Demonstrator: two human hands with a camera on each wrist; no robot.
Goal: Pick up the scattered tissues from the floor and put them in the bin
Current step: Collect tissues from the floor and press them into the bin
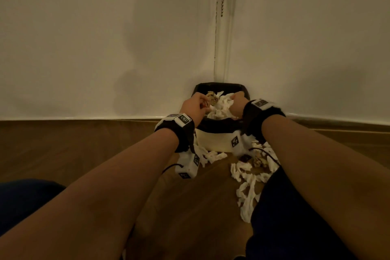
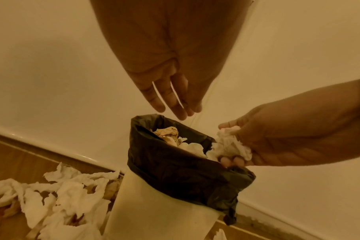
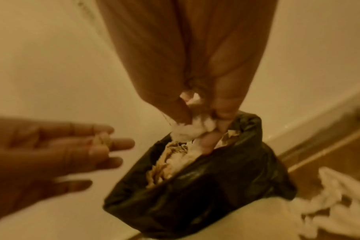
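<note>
Fingers (image 1: 234, 97) of the right hand (image 1: 238, 103) are curled round a white wad of tissue (image 1: 221, 103) over the bin (image 1: 215, 141), presumably ready to drop it; the left hand (image 1: 193, 106) hovers beside it above the black liner (image 1: 211, 127). More tissues (image 1: 248, 183) lie on the floor (image 1: 95, 154) by the bin's right side.

From the left wrist, that hand's fingers (image 2: 175, 104) hang straight and relaxed, holding nothing, just above the liner's rim (image 2: 146, 120). The right hand (image 2: 294, 136) clutches its wad (image 2: 230, 144) at the rim.

The right wrist view is blurred: its fingers (image 3: 222, 105) pinch the wad (image 3: 187, 129) directly over crumpled paper already inside, so it should fall in. A small scrap seems to lie against the left hand's (image 3: 51, 152) spread fingers, though I cannot tell.
</note>
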